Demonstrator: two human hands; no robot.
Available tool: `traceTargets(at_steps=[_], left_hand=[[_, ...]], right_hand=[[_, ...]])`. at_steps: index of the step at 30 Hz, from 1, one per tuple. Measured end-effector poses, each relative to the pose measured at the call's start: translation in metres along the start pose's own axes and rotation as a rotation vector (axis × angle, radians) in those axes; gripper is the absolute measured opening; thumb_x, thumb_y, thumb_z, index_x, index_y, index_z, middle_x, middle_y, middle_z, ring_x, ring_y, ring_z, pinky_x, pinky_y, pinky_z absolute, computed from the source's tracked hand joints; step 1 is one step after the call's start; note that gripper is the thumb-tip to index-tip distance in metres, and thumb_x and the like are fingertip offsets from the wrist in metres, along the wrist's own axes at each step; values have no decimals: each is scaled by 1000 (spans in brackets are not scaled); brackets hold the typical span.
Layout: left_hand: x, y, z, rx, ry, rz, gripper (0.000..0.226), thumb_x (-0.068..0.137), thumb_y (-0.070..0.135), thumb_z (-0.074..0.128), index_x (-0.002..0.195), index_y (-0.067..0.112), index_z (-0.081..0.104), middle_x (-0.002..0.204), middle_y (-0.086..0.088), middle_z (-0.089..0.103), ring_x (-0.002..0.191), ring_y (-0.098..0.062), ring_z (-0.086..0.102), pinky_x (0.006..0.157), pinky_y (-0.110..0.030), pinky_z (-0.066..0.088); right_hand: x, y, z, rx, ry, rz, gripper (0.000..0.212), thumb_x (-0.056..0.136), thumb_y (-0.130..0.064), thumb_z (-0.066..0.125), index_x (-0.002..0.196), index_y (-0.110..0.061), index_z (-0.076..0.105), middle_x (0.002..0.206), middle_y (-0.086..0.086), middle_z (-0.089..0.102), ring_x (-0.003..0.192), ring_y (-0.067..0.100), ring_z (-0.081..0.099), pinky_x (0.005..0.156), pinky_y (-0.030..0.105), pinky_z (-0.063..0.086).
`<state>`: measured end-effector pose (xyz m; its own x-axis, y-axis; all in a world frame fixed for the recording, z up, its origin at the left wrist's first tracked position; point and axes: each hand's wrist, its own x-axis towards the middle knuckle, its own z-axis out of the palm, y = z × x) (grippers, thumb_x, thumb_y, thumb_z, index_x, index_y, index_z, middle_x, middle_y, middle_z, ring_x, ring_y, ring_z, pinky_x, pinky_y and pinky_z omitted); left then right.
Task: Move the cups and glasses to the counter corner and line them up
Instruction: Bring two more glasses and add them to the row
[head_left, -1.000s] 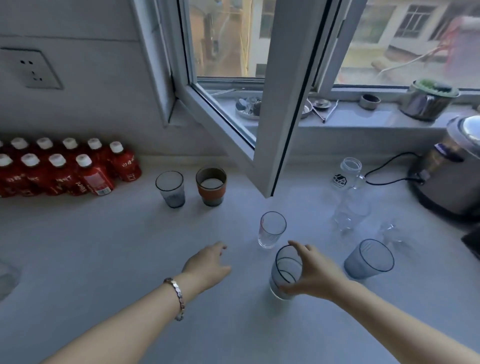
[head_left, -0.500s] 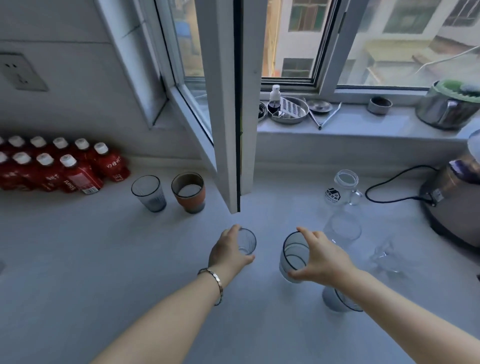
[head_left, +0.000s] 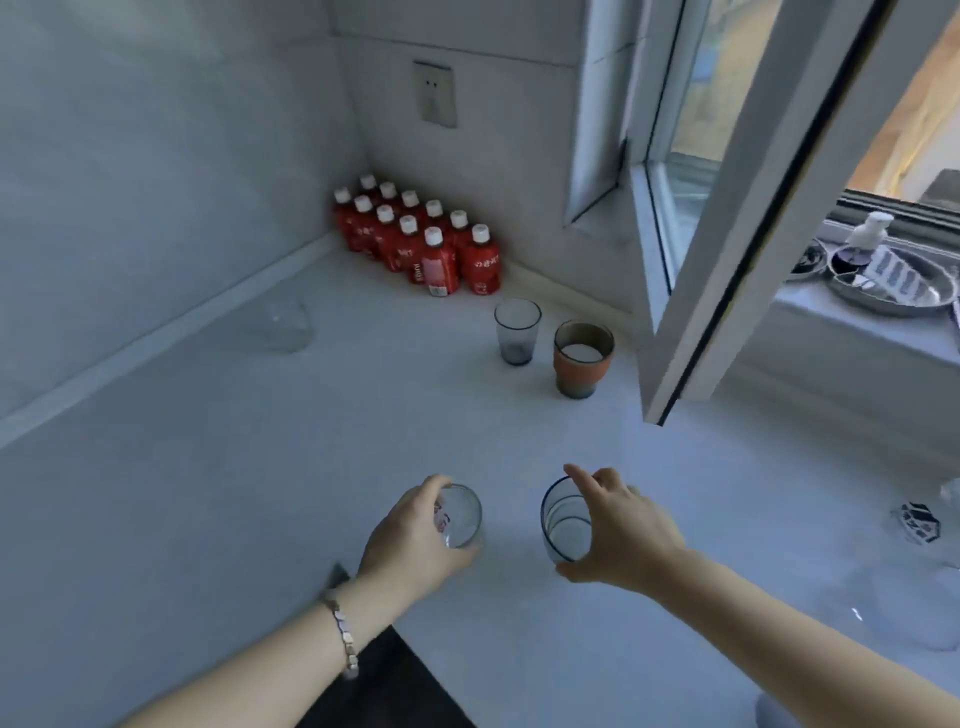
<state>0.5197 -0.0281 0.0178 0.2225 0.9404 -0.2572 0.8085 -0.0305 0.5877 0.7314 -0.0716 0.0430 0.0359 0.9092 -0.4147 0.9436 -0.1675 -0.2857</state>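
My left hand grips a small clear glass held above the white counter. My right hand grips a taller blue-rimmed glass from its right side, level with the left one. Further back, near the wall, a grey tumbler and an orange-sleeved cup stand side by side. At the far right edge a clear jug with a black logo is partly in view, and another clear glass lies low at the right, blurred.
A pack of red bottles fills the counter corner. An open window sash juts over the counter to the right of the cups. A clear glass object sits by the left wall. A metal dish rests on the sill.
The view has swung left toward the corner. My left hand has closed on the small clear glass, and both hands carry their glasses leftward.
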Motion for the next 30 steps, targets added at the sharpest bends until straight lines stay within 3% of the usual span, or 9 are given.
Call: traceTargets(at_steps=[5,14,22,26,30], left_hand=[[-74,-90,-64,-51,213,-215,66,62,39,78,120,30,48,118,7,58,107,-15,57,85,-24,45],[-279,-266,-155,-137,521,-591,69,65,35,77,126,26,45,117,2,57,104,-17,56,86,-27,46],[-447,-403,-217,-122,626,-800,72,66,35,75,130,26,42,118,1,57,102,-17,57,86,-27,46],[-493,-457,-245,-114,653,-873,69,67,33,75,128,24,44,108,3,56,92,-15,55,79,-26,45],[-512,-508,-270,-145,668,-943,73,65,31,75,130,23,43,116,-3,58,103,-22,59,86,-31,48]], right_hand=[[10,-112,19,-104,-85,-255,106,66,-50,74,148,-29,10,142,4,34,125,27,45,97,35,46],[-53,-358,103,-263,-190,-650,103,67,-52,72,148,-29,12,138,4,39,123,27,49,98,36,45],[-131,-547,187,-344,-271,-803,103,67,-52,73,147,-29,14,139,5,38,121,27,52,96,35,46],[-149,-618,217,-392,-270,-865,103,67,-51,74,147,-29,13,141,5,37,122,26,51,96,36,47],[-150,-677,246,-417,-282,-911,104,66,-50,74,147,-28,14,140,4,37,124,26,50,97,36,46]])
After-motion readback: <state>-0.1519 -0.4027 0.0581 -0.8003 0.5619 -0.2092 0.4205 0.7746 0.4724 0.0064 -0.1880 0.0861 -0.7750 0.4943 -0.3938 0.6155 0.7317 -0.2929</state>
